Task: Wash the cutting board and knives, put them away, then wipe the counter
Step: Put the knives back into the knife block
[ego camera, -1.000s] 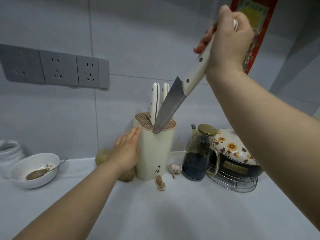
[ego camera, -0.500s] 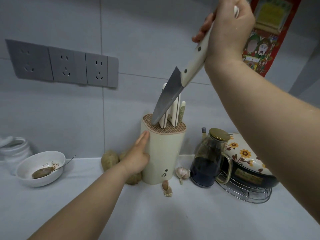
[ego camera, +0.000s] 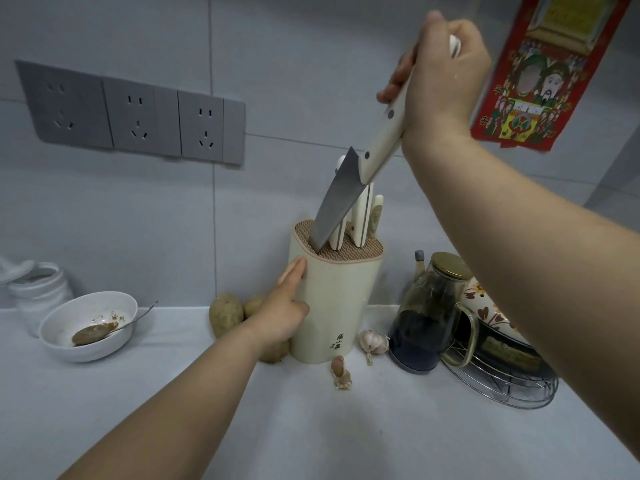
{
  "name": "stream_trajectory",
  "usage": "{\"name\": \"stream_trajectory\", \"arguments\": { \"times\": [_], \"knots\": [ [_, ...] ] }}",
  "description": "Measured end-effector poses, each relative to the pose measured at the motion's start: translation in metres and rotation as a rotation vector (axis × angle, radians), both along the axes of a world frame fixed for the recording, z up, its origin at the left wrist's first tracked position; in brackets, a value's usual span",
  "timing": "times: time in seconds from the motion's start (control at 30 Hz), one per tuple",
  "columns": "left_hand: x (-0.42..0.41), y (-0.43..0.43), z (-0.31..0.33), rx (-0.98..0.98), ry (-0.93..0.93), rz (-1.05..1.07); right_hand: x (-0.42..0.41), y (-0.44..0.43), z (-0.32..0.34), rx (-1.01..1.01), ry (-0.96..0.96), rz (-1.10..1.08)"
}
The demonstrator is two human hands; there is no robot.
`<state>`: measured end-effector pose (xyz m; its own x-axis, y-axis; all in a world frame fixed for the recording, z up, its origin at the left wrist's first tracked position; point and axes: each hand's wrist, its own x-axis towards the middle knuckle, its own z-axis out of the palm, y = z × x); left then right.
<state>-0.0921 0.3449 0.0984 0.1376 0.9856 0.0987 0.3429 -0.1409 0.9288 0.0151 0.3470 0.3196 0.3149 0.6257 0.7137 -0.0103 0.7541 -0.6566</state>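
pale counter (ego camera: 173, 410) as i see it on my remote feed: a cream knife block (ego camera: 332, 306) stands near the wall, potatoes (ego camera: 225, 313) just left of it, 1 garlic bulb (ego camera: 372, 341) and 1 loose clove (ego camera: 341, 372) at its foot. far left, a white bowl (ego camera: 104, 351) sits beside a white jar (ego camera: 38, 289); at right, a dark-filled glass jug (ego camera: 426, 320) stands just beside a wire rack (ego camera: 502, 389).

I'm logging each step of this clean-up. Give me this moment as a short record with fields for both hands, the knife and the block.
right hand: grips the knife by its handle
knife: tilted, tip in the knife block's top, most of the blade out
left hand: straight fingers pressed on the block's side
knife block: upright on the counter, other handles in it
nearby: potatoes, garlic, bowl, glass jar
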Motion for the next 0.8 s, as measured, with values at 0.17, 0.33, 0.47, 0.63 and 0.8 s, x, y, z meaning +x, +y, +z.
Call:
{"name": "stream_trajectory", "arguments": {
  "times": [0.17,0.33,0.47,0.63,0.8],
  "knots": [
    [-0.001,0.002,-0.001,-0.001,-0.008,0.002,-0.008,0.005,-0.005,-0.015,-0.044,-0.035],
    [-0.001,0.002,-0.004,0.008,0.000,-0.007,-0.018,0.021,-0.039,-0.115,-0.165,-0.054],
    [-0.002,0.004,-0.007,0.007,0.006,-0.020,-0.021,0.031,-0.074,-0.204,-0.285,-0.052],
    [-0.002,0.005,-0.011,0.010,-0.007,-0.016,-0.024,0.037,-0.093,-0.307,-0.393,-0.020],
    [-0.001,0.005,-0.010,0.017,0.004,-0.016,-0.023,0.041,-0.097,-0.385,-0.497,-0.012]
  ]
}}
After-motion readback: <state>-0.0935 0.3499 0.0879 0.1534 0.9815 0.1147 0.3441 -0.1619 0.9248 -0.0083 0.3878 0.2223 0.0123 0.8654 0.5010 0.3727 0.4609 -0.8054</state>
